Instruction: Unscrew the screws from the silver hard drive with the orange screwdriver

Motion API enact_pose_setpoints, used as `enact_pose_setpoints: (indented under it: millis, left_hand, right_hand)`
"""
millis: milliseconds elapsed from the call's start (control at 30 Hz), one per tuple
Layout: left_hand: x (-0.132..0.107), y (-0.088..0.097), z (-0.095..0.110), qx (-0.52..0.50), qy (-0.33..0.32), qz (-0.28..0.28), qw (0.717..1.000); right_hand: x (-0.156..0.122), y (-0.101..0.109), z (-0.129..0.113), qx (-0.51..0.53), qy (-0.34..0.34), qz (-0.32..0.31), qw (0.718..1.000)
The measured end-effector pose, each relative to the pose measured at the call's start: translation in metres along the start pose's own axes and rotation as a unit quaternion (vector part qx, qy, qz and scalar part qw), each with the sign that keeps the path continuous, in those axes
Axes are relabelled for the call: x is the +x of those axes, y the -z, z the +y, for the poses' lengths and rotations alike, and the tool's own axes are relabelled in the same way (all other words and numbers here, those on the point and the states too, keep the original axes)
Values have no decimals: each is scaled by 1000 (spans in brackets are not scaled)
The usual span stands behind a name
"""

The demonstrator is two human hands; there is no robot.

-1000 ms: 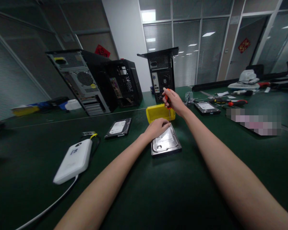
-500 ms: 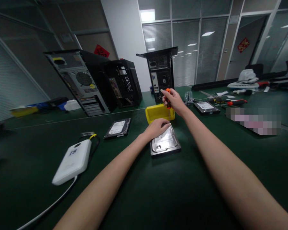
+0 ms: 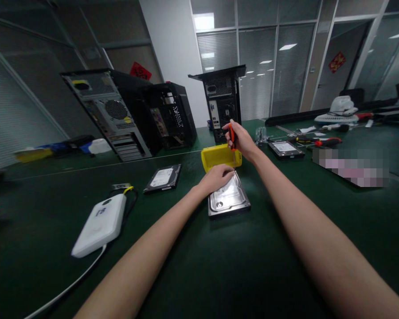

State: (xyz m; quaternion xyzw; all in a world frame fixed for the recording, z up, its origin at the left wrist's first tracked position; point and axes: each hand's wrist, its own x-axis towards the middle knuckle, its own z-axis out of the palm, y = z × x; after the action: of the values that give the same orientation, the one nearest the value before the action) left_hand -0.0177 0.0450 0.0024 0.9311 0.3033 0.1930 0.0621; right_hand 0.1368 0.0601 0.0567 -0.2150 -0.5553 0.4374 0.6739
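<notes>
Head view: drive [image 3: 229, 198], long axis pointing away; left hand [image 3: 216, 178] atop far end, grip unclear; right hand [image 3: 242, 141] clasping screwdriver [image 3: 232, 136], shaft down.

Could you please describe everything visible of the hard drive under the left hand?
The hard drive is a boxy unit with a shiny, metal-looking top, pale label, round fitting toward its near left corner and darker near side. It lies flat on the green table, near a yellow container. The left hand rests on its far left part; a screwdriver points down at its far edge, contact unclear.
</notes>
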Motion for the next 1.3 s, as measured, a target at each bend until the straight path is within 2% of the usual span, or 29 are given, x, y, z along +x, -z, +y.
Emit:
enact_pose_setpoints:
  millis: [233, 367, 600, 833, 1067, 1300]
  left_hand:
    - [1, 0, 0, 2, 6, 1, 1000]
    - [1, 0, 0, -1, 7, 3, 1000]
    - [1, -1, -1, -3, 4, 8, 1000]
    - [1, 0, 0, -2, 4, 6, 1000]
    - [1, -1, 0, 0, 10, 4, 1000]
    - [2, -1, -1, -2, 5, 6, 1000]
  right_hand:
    - [3, 1, 1, 2, 7, 15, 1000]
    - [4, 1, 2, -8, 8, 3, 1000]
    - [3, 1, 4, -17, 55, -6, 998]
    - [3, 1, 3, 3, 32, 0, 999]
    - [2, -1, 1, -1, 24, -25, 999]
    - [3, -4, -4, -6, -4, 1, 1000]
